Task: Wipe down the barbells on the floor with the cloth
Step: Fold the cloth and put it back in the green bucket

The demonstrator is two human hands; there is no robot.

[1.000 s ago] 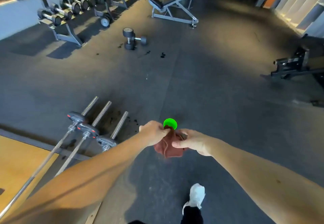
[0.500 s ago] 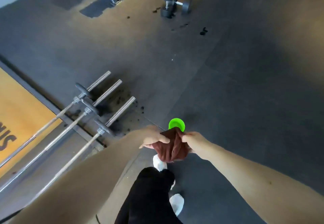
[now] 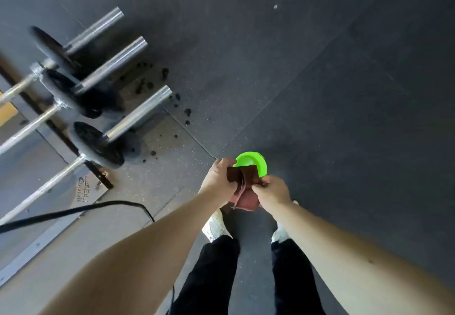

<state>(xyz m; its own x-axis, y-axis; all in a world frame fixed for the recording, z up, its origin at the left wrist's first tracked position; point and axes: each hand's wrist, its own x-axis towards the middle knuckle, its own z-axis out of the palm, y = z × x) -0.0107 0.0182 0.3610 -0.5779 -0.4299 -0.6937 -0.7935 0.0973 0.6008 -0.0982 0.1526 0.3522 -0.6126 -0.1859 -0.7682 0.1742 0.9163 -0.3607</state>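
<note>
Three barbells lie side by side on the dark floor at the left, each with a small black plate and a chrome sleeve; the nearest barbell (image 3: 98,143) points its sleeve toward me. A reddish-brown cloth (image 3: 243,191) hangs bunched between both hands, above my feet. My left hand (image 3: 218,178) grips its left edge and my right hand (image 3: 270,191) pinches its right edge. A bright green round object (image 3: 256,162) shows just beyond the cloth, partly hidden by it; what holds it is unclear. Both hands are to the right of the barbells and apart from them.
A black cable (image 3: 73,212) curves across the floor at lower left. Dark crumbs (image 3: 167,97) are scattered around the barbell sleeves. A platform edge with a metal strip (image 3: 37,248) runs along the left. My white shoes (image 3: 216,226) stand below the hands.
The view has tilted down and come closer to the barbells, which now look larger. Both feet now stand side by side under the hands. The hands still hold the cloth.
</note>
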